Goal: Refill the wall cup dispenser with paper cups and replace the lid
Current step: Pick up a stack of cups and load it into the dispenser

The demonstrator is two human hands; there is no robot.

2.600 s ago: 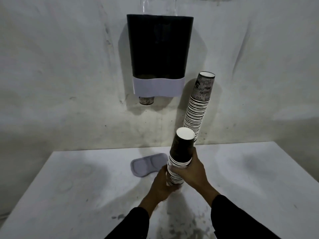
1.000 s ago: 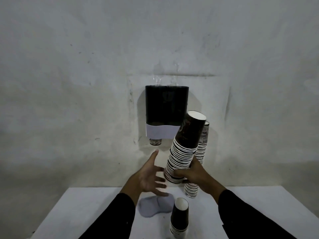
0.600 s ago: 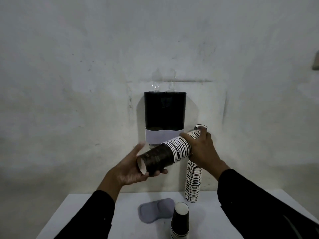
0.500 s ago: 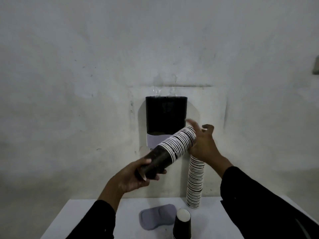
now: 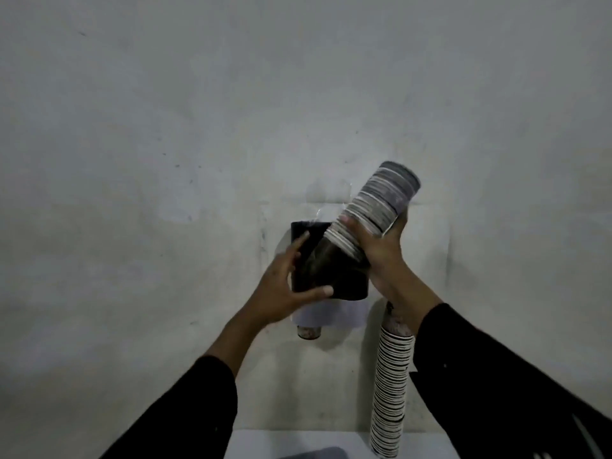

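Paper cup stack (image 5: pixel 364 226) tilted before wall dispenser (image 5: pixel 347 286) | your left hand (image 5: pixel 281 293) grips its dark lower end | your right hand (image 5: pixel 381 250) clasps its middle | lid (image 5: pixel 314 453) on table (image 5: pixel 265 448).

Grey, scuffed plaster wall (image 5: pixel 165 144) — a white table (image 5: pixel 291 442) along its foot.

We see two bare hands, the left hand (image 5: pixel 281 289) and the right hand (image 5: pixel 381 250), each emerging from a long black sleeve. The left sleeve (image 5: pixel 185 412) ends at mid-forearm in a plain, soft edge; the right sleeve (image 5: pixel 490 385) is fuller and looser, with a faint pale streak near its lower right edge. We make out no rings, watch or gloves.
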